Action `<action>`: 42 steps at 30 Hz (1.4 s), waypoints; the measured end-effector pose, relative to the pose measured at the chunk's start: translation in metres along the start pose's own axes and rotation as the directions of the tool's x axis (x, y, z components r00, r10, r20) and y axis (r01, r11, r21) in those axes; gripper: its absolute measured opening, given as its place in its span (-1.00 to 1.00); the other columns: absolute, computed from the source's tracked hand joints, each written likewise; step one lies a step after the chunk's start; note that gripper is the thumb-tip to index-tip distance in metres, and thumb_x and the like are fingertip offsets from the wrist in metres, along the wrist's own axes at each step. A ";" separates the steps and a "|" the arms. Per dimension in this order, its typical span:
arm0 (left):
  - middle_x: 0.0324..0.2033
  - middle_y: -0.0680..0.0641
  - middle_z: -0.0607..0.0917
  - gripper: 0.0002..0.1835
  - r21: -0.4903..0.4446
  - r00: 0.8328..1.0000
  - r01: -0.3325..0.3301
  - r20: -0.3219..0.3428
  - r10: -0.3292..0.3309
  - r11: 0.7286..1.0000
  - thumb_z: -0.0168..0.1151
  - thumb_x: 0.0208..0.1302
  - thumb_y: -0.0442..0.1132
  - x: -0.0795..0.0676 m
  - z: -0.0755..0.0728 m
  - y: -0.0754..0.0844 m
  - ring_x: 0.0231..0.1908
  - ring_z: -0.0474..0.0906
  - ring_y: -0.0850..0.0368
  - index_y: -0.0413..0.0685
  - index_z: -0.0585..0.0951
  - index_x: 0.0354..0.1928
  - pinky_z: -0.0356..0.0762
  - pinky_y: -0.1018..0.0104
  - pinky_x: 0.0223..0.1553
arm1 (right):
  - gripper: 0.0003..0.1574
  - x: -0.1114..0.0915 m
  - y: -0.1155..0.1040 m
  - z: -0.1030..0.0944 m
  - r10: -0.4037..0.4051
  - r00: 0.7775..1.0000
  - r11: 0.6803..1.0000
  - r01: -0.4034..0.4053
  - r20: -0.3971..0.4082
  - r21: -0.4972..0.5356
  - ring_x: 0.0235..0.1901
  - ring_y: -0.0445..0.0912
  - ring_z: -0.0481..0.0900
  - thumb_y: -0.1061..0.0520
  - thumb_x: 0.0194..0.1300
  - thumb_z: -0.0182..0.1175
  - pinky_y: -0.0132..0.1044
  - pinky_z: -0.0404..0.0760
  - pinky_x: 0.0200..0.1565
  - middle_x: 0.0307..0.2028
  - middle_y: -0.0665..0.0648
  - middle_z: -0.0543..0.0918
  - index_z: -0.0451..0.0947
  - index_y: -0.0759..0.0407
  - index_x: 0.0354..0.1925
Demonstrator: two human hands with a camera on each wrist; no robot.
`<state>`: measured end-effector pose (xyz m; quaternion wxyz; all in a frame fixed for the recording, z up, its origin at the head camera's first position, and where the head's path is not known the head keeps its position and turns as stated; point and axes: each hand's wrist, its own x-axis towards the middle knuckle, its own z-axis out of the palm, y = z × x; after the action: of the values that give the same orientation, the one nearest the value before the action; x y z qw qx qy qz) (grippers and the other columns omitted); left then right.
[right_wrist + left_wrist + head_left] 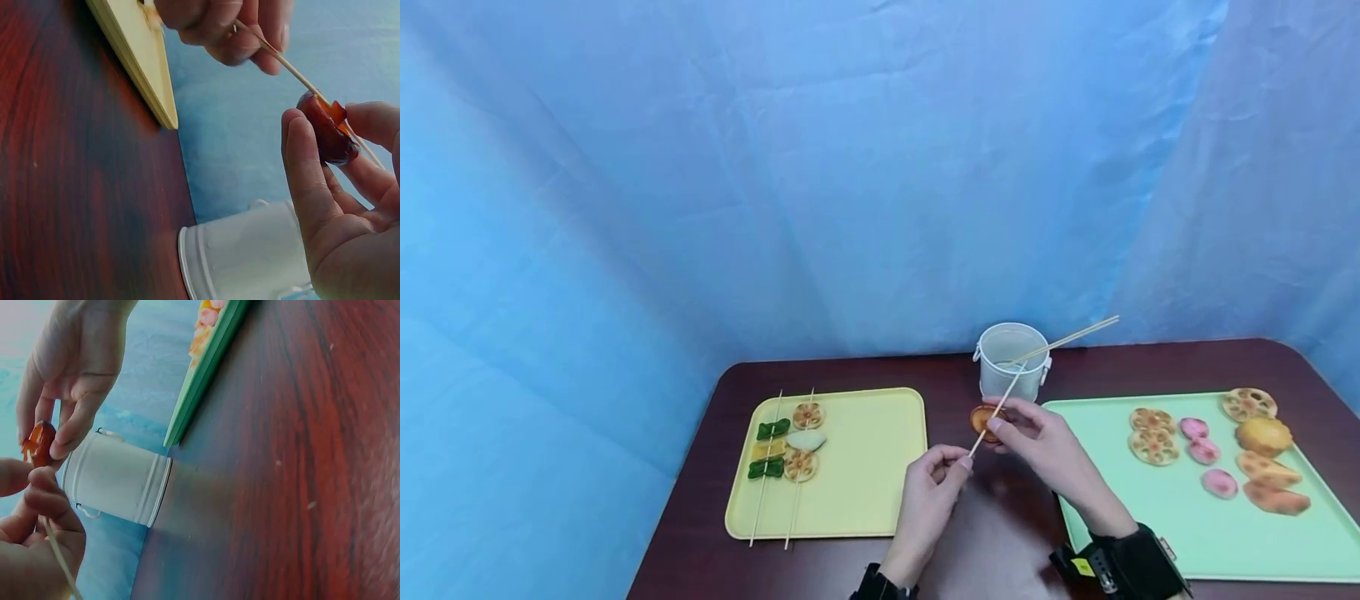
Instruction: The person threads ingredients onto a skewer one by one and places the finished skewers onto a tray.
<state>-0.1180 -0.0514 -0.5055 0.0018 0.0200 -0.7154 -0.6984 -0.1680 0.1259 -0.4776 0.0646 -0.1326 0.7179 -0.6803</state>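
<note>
My left hand (925, 504) pinches a thin wooden skewer (1018, 377) that slants up and away over the table. Farther along it, my right hand (1048, 450) holds a round, glossy reddish-brown food piece (979, 417) between thumb and fingers. In the right wrist view, the skewer (294, 70) runs along the brown piece (320, 128) beside a raised orange bit. Whether it pierces the whole piece I cannot tell. From the left wrist, the piece (42, 442) appears edge-on between both hands' fingertips.
A white bucket (1009, 385) with more skewers (1086, 331) stands behind the hands. On the left, a yellow tray (880, 467) bears two filled skewers. The green tray (1150, 517) at right carries lotus root slices (1153, 446), pink pieces (1219, 483) and other food.
</note>
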 end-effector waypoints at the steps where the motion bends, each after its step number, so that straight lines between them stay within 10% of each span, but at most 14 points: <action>1: -0.52 0.02 0.58 -0.83 0.008 1.000 -0.001 0.007 0.001 1.000 0.23 0.27 -0.26 0.000 0.001 0.000 -0.62 0.39 0.28 -0.25 0.66 -0.23 0.26 0.54 -0.63 | -0.41 0.000 0.000 -0.001 0.002 1.000 1.000 -0.002 -0.022 0.003 -0.17 0.07 0.68 0.01 0.35 0.17 -0.02 0.63 -0.19 0.00 0.34 0.61 0.44 0.33 0.21; 28: -0.56 -0.10 0.60 -0.89 0.024 0.994 -0.093 -0.047 0.095 0.995 0.20 0.23 -0.42 -0.009 -0.002 0.033 -0.66 0.34 0.33 -0.39 0.64 -0.35 0.22 0.58 -0.62 | -0.44 -0.001 0.003 0.013 0.023 0.988 1.000 -0.025 0.155 0.010 -0.13 0.00 0.65 0.05 0.37 0.16 0.02 0.61 -0.17 -0.03 0.36 0.59 0.41 0.38 0.20; 42: -0.61 0.03 0.58 -0.89 0.053 0.991 -0.121 -0.049 0.124 0.991 0.28 0.20 -0.28 0.001 0.000 -0.004 -0.70 0.34 0.34 -0.20 0.67 -0.39 0.27 0.56 -0.66 | -0.37 -0.005 -0.009 -0.005 0.028 0.999 0.973 -0.023 0.018 -0.229 -0.13 -0.05 0.67 -0.11 0.27 0.23 -0.21 0.64 -0.20 -0.05 0.22 0.65 0.49 0.24 0.17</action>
<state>-0.1186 -0.0514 -0.5094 0.0628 -0.0055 -0.7322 -0.6781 -0.1634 0.1316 -0.4692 0.0650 -0.1370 0.7924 -0.5909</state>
